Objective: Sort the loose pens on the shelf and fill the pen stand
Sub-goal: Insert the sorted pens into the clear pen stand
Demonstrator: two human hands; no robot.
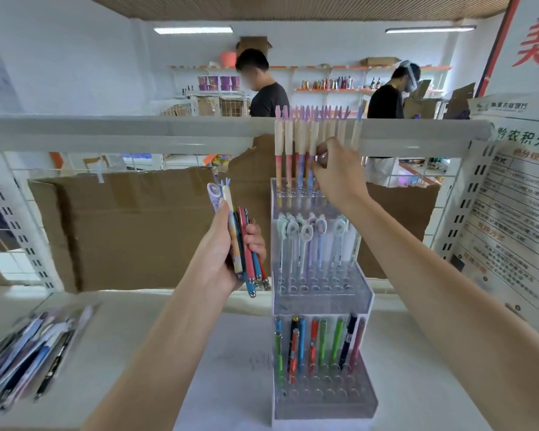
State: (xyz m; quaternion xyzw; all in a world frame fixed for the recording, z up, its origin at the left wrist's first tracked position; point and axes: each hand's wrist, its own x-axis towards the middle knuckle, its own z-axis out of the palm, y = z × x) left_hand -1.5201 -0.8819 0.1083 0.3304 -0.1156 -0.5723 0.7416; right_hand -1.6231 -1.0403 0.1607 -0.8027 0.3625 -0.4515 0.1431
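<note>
While left hand [227,253] grips pen bundle [246,250], right fingers [319,158] pinch top-tier pen [311,150] in pen stand [322,293].

Brightness: bright, even daylight-white throughout.
Source: two ceiling tube lights [193,29] far back, both blown out to white.
Shadows: soft and faint; a dim one under the left hand [227,244] on the cardboard [122,228].
Glare: pale sheen on the clear pen stand [322,293] and on the white rail [106,132].
Blur: loose pens [28,353] near left are smeared; poster [511,219] print at right is soft.
Distortion: wide-angle bend; rail and shelf [137,337] edges curve, forearms stretch near the bottom.
Focus: centre sharpest; far room slightly soft.
</note>
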